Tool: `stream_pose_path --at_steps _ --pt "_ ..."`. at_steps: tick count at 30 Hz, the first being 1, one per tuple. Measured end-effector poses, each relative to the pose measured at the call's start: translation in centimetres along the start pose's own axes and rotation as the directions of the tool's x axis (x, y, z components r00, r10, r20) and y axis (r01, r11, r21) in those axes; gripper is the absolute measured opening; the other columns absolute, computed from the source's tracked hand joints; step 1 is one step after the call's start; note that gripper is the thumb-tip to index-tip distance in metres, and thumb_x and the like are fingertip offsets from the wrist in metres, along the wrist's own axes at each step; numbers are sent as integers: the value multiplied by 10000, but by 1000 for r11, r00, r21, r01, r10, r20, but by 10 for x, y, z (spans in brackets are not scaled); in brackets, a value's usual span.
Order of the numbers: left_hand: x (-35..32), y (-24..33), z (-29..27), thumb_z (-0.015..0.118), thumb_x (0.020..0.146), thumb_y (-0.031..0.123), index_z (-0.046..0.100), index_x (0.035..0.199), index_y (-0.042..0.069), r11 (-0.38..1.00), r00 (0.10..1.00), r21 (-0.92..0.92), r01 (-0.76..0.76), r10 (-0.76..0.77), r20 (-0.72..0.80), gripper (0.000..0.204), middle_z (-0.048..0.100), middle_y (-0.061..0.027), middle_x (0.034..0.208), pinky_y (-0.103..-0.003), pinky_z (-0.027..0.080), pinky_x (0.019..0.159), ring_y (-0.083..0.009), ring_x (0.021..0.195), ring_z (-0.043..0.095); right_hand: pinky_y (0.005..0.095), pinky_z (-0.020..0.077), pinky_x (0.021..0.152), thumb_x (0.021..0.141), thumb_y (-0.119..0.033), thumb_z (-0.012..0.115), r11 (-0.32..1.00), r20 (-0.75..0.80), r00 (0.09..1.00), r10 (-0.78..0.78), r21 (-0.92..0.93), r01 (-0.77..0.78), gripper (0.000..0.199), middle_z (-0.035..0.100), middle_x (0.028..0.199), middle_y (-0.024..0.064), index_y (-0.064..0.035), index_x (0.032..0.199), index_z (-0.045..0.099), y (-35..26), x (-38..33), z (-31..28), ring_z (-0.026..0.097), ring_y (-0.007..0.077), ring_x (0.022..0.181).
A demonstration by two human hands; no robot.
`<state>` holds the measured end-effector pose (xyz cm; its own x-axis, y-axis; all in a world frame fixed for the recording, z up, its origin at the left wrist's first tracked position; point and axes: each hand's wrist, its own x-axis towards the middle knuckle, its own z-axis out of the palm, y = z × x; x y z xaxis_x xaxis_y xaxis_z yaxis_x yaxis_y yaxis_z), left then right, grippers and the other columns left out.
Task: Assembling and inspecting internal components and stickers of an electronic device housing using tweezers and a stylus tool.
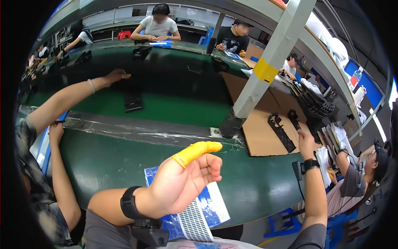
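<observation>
My left hand [186, 178] hovers over the green table edge, fingers loosely apart and holding nothing. Its index finger wears a yellow finger cot and points right. Under it lies a blue and white printed sheet [211, 205]. A black band sits on that wrist. My right hand [306, 142], with a black watch on the wrist, reaches up to the right side of a brown cardboard sheet [261, 139]. It is next to a long black part [282, 133] and a stack of black parts [317, 112]. Its fingers are turned away from me.
A green conveyor belt [174, 106] carries a flat black part [133, 99], which a co-worker's hand [115, 76] on my left reaches toward. A slanted white post with yellow tape [265, 68] stands mid-table. Other people sit across the belt and at my lower right.
</observation>
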<state>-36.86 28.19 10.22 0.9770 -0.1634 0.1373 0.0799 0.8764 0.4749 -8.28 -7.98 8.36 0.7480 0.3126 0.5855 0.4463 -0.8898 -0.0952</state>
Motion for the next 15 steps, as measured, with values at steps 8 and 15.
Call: stream_pose_path --at_steps 8,15 --pt "2 -8 7 579 723 -33 448 1056 -18 936 992 350 46 -1 -130 358 523 -59 816 -239 427 709 -122 741 516 381 442 751 686 45 445 944 300 953 31 -322 70 336 575 926 159 -74 974 572 77 -33 72 544 312 883" --pt "-4 31 -67 552 781 78 543 865 -16 844 975 490 -220 176 135 126 540 -32 573 -191 416 493 -104 499 522 397 446 672 710 -89 559 923 361 926 -113 -307 233 153 571 825 144 -46 853 589 46 -25 39 554 322 758"
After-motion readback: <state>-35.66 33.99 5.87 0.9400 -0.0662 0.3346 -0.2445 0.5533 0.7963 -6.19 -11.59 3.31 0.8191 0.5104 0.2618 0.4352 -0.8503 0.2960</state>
